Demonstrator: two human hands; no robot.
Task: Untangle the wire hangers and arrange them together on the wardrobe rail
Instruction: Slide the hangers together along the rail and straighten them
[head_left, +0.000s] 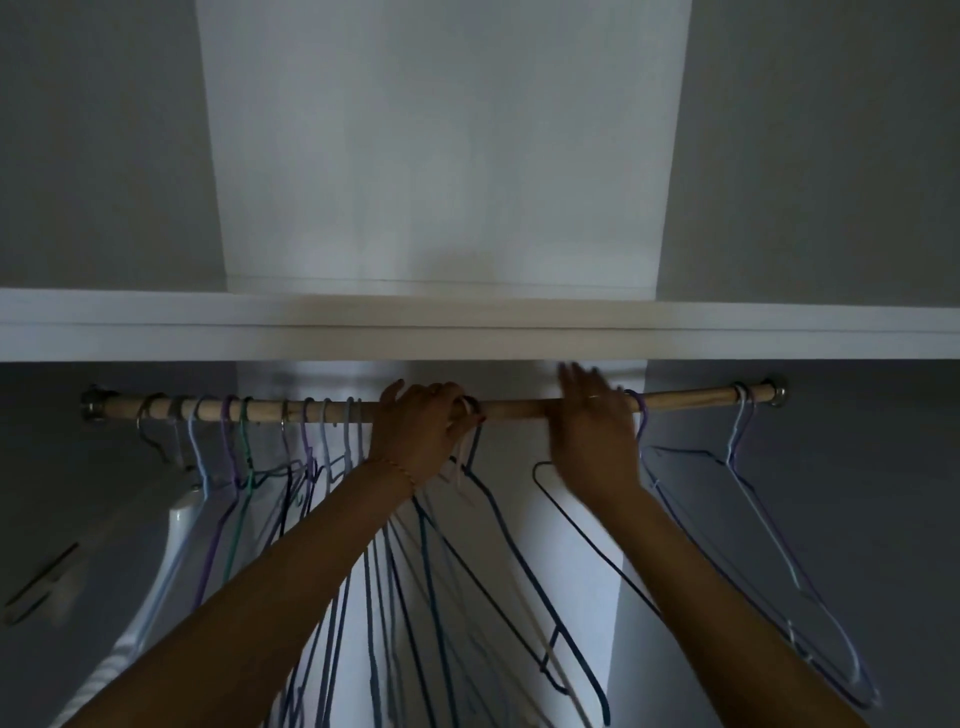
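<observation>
View from a head-worn camera, looking up into a dim wardrobe. A wooden rail (524, 408) runs straight across, from a metal socket at 9 o'clock to another at 3 o'clock, just under a white shelf (478, 325).

Both of the person's arms reach up from 6 o'clock. The left hand (418, 434) sits at the centre of the rail, its grip curled around the hooks of a bunch of wire hangers (447, 571), dark blue and pale, whose bodies fan down and cross one another toward 6 o'clock. The right hand (597, 431) is just to the 3 o'clock side of it, in front of the rail, blurred, fingers straight and spread; its grip looks relaxed, and whether it holds anything cannot be told. A dark wire hanger (582, 540) hangs below that hand; its hook is hidden behind the hand.

Toward 9 o'clock, a row of hangers (244, 457) in grey, blue, purple and green hang on the rail close together. Toward 3 o'clock, a purple hanger (644, 415) hooks the rail just beside the right hand, and a pale blue hanger (740, 415) hangs near the right-hand socket.
</observation>
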